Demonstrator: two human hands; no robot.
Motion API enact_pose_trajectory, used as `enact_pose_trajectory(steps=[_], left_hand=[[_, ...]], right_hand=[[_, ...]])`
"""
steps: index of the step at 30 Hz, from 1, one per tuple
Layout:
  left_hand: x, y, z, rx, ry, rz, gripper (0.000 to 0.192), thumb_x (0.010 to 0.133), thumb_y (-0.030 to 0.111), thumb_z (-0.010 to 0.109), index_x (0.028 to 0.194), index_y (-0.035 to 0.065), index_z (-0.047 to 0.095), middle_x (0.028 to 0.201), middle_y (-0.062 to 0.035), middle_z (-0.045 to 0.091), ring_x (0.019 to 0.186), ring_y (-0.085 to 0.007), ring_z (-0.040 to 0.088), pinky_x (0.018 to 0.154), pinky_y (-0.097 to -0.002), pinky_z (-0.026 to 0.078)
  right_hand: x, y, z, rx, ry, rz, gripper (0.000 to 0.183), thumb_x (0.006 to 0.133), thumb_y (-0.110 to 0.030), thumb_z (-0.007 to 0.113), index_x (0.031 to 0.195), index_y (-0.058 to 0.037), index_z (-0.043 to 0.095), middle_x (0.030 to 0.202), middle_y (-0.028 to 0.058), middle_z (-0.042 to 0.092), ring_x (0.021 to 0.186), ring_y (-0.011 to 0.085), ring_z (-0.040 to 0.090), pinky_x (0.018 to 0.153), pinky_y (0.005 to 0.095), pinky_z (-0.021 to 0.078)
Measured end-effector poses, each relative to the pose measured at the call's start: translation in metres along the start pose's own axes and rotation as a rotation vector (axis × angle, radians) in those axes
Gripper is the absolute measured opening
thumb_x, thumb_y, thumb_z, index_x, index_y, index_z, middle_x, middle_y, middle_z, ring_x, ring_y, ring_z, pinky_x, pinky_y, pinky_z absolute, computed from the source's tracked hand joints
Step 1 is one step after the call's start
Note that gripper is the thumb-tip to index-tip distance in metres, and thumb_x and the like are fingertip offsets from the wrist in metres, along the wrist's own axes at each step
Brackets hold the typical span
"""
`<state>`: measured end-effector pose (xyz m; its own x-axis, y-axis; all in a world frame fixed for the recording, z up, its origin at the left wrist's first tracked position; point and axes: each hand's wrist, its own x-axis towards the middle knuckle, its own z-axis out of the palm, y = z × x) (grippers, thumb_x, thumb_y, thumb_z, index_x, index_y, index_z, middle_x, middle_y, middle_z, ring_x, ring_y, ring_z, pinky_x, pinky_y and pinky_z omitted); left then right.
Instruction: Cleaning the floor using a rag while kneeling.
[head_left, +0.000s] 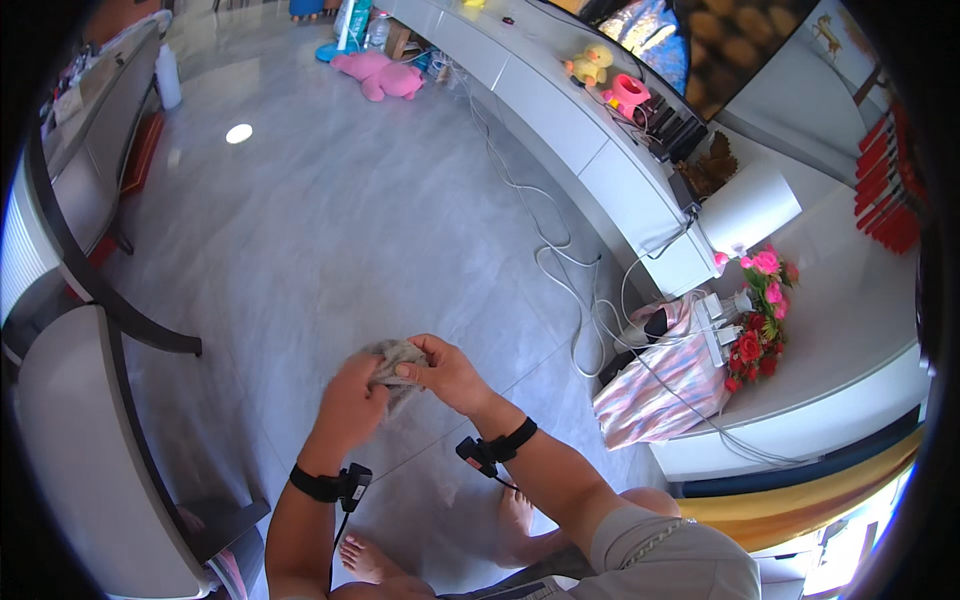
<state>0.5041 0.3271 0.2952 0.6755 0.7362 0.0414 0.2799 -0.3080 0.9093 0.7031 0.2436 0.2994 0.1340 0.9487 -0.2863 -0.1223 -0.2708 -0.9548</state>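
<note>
Both of my hands are together above the grey marbled floor, near the middle of the view. Between them is a bunched grey-beige cloth (391, 361). My left hand (352, 401) grips its left side, with the fingers curled into the folds. On the right side, my right hand (444, 373) pinches the cloth between thumb and fingers. A loose part of the cloth hangs below, partly hidden by my left hand. Each wrist wears a black strap with a small black device.
White cables (559, 262) trail over the floor beside a long white cabinet (555, 116). A striped fabric piece (656, 397), a power strip (716, 330) and artificial flowers (757, 345) are at the right. A pink plush toy (382, 73) lies far ahead. A chair (67, 450) stands at left.
</note>
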Motion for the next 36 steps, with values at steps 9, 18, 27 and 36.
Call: enact_pose_trajectory(steps=[9,18,27,36], left_hand=[[0.008,0.006,-0.022,0.416,0.032,0.192,0.030,0.084,0.016,0.078,0.111,0.0070,0.072,0.098,-0.0134,0.074,0.089,-0.0370,0.071,0.079,-0.0436,0.058],[0.008,0.003,-0.026,0.523,-0.128,0.238,0.033,0.081,0.014,0.080,0.112,0.0074,0.071,0.104,-0.0126,0.072,0.097,-0.0357,0.069,0.084,-0.0469,0.055],[0.015,0.025,-0.062,0.386,-0.032,0.188,0.040,0.087,0.010,0.072,0.127,0.0075,0.068,0.115,-0.0155,0.071,0.101,-0.0368,0.069,0.087,-0.0455,0.056],[0.024,0.021,-0.072,0.322,0.068,0.333,0.027,0.092,0.005,0.066,0.120,0.0045,0.067,0.112,-0.0192,0.071,0.101,-0.0414,0.068,0.088,-0.0454,0.055]], right_hand=[[-0.020,-0.038,-0.017,-0.686,-0.355,-0.026,0.056,0.093,-0.032,0.084,0.136,-0.0048,0.062,0.112,0.0044,0.071,0.103,0.0179,0.063,0.089,0.0363,0.0517],[-0.020,-0.021,-0.037,-0.898,0.057,-0.260,0.030,0.084,-0.005,0.065,0.114,-0.0042,0.068,0.115,0.0190,0.071,0.102,0.0391,0.069,0.088,0.0450,0.0551],[-0.022,-0.041,-0.058,-1.008,0.369,-0.500,0.025,0.090,-0.008,0.066,0.115,-0.0069,0.071,0.100,0.0158,0.075,0.091,0.0370,0.073,0.082,0.0451,0.0592],[-0.022,-0.089,-0.084,-0.964,0.200,-0.323,0.013,0.092,-0.008,0.070,0.103,-0.0034,0.075,0.082,0.0162,0.071,0.071,0.0234,0.068,0.069,0.0375,0.0552]])
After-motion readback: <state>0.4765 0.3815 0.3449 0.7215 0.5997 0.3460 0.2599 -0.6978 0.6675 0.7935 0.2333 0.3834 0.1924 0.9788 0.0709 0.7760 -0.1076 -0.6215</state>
